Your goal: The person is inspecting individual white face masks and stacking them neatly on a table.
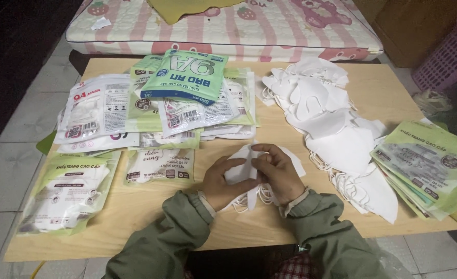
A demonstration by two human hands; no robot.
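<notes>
Left hand (222,182) and right hand (280,173) both pinching one white mask (245,161), two hands on wooden worktop (269,227), one loose mask heap (331,124), one stack of green pouches (427,165), roughly ten filled packets (151,119).

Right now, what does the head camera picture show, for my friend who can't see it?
Both hands, left hand and right hand, hold a white face mask over a wooden table. Loose white masks are piled to the right, and packaged masks lie to the left.
</notes>
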